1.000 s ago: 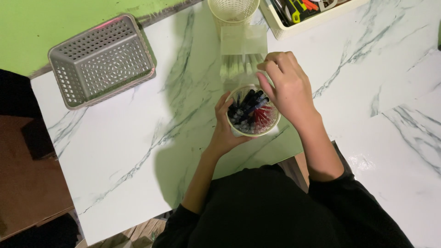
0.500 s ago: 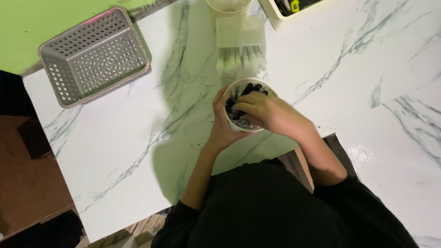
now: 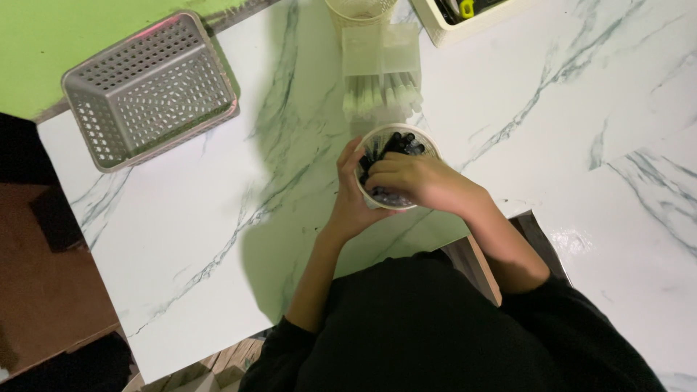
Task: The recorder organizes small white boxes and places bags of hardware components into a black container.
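White marble-patterned worktop (image 3: 218,239) carried everything in view, and near its middle, just ahead of the person's chest, stood a round white cup (image 3: 433,152) packed with dark pens (image 3: 398,147) standing on end. Because the pens stood upright, their long axis ran straight up toward the camera, so only their capped tips showed as a cluster of black dots inside the rim.

The left hand (image 3: 353,199) wrapped the cup's near-left side, thumb and fingers curled against the wall and pressed to it, holding it in place. The right hand (image 3: 420,183) lay directly over the cup's mouth, coming in from the right, with its fingers bent down among the pens on the near half of the cup. It looked partly closed, but whether it had actually pinched a pen could not be told, since the knuckles hid the fingertips. That hand was the nearer one to the pens; they lay right beneath and just beyond its fingers.

Farther away, a clear packet of pale sticks (image 3: 380,76) lay just beyond the cup, a grey perforated basket (image 3: 149,91) sat well apart to the left, and a white tray (image 3: 443,22) showed at the top edge.
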